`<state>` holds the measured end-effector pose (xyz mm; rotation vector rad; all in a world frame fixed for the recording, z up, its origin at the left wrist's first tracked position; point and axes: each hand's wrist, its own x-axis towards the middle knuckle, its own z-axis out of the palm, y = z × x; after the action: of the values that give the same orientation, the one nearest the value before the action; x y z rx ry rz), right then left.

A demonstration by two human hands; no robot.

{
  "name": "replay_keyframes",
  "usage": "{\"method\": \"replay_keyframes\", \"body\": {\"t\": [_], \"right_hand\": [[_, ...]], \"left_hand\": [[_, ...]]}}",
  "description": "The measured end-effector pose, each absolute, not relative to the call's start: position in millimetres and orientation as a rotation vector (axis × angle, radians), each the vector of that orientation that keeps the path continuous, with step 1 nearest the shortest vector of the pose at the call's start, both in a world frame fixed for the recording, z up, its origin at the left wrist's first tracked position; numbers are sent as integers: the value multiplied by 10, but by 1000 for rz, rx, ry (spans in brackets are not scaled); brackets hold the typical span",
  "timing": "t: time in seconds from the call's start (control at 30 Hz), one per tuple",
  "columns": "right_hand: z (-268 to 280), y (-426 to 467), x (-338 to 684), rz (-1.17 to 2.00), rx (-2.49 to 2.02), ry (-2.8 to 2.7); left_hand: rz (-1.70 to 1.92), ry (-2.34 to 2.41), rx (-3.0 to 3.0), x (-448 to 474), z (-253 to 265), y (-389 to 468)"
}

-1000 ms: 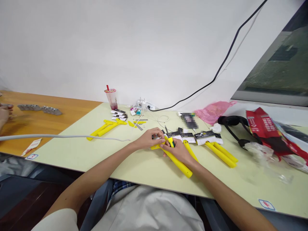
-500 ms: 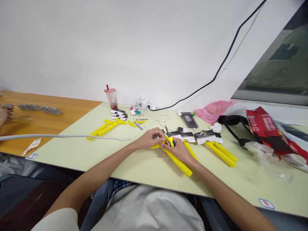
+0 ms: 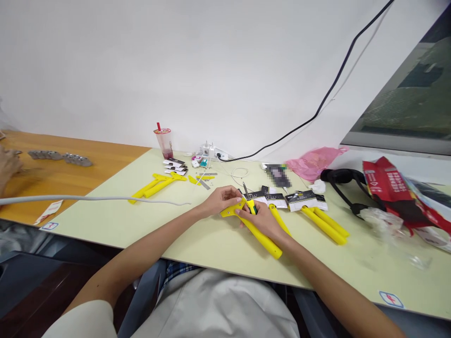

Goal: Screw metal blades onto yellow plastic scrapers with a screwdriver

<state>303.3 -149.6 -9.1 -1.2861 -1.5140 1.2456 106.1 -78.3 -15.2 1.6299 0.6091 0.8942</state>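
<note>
A yellow scraper (image 3: 262,240) with a long handle and a broad flat head lies slantwise between my hands, its handle end toward me on the right. Small screws show in the head. My left hand (image 3: 222,199) pinches the head's upper edge. My right hand (image 3: 262,218) grips the scraper near its neck and also keeps a screwdriver (image 3: 251,205) with a yellow and green handle in its fingers, metal shaft pointing up and away. Its fingers partly hide that handle. Behind my right hand, another yellow handle (image 3: 279,218) rests on the table.
Yellow scrapers (image 3: 158,185) lie at left, more yellow handles (image 3: 326,225) at right beside black-and-white cards (image 3: 303,200). Loose blades (image 3: 204,184), a drink cup (image 3: 164,143), a phone (image 3: 278,175), headphones (image 3: 343,188) and a red bag (image 3: 385,180) lie around. Another person's hand (image 3: 9,164) is far left.
My left fingers have shifted slightly on the scraper's head, and more of its flat face and screws shows. The screwdriver stays in my right hand. The other person's hand has moved slightly.
</note>
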Motion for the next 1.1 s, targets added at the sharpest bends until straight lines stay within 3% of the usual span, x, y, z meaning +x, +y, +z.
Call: {"method": "replay_keyframes", "body": {"t": [0.53,0.83,1.1], "right_hand": [[-70,-1499,3015,1250,-1276,-1526],[-115,-1484,3035,1249,-1253,-1521],[-142,-1473,3030,1224,-1234,-1515]], "left_hand": [[890,525,2099,941,-36,-770],[862,615,1532,1055,-218,-739],[864,658,1434,1078,-200,-762]]}}
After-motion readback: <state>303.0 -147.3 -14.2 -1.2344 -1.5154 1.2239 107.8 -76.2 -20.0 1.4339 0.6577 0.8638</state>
